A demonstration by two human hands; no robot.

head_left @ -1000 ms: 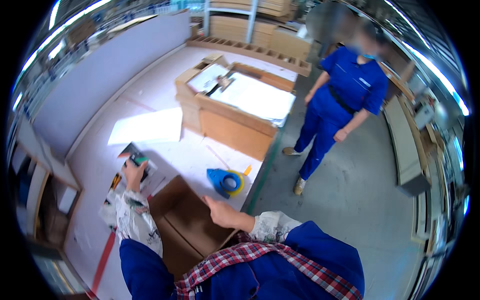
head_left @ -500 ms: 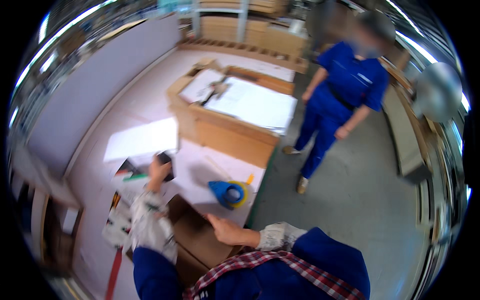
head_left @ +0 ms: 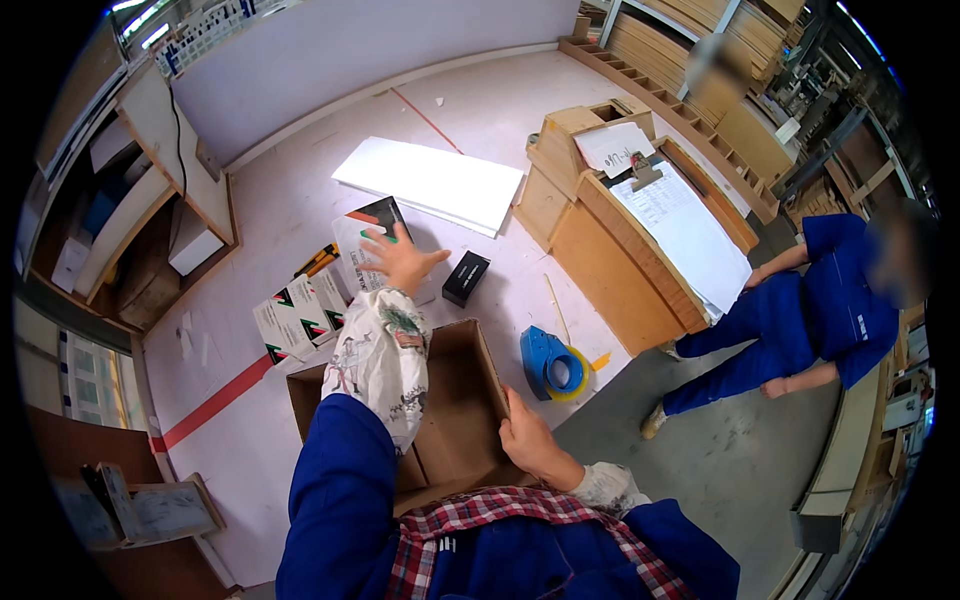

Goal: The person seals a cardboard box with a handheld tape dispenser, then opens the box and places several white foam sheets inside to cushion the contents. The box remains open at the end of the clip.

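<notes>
My left hand (head_left: 402, 262) is open with its fingers spread, reaching over a flat white-and-black printed box (head_left: 352, 236) on the table. Whether it touches that box I cannot tell. Just right of it a small black box (head_left: 466, 278) rests on the table, apart from the hand. An open brown cardboard box (head_left: 462, 425) sits in front of me, its visible inside bare. My right hand (head_left: 530, 438) grips the right-hand wall of this carton at the rim. Several small white cartons with green and red marks (head_left: 300, 315) lie left of my left forearm.
A blue tape dispenser (head_left: 552, 364) with yellow tape stands near the table's right edge. Behind are a stack of white sheets (head_left: 430, 182) and a wooden stand (head_left: 625, 270) with a clipboard. A yellow-black cutter (head_left: 318, 260) lies left. A person in blue (head_left: 770, 310) stands at right.
My left hand has let go of the small black box, which now sits on the table, and its fingers have spread. My right hand stays at the carton's rim. The view has turned left.
</notes>
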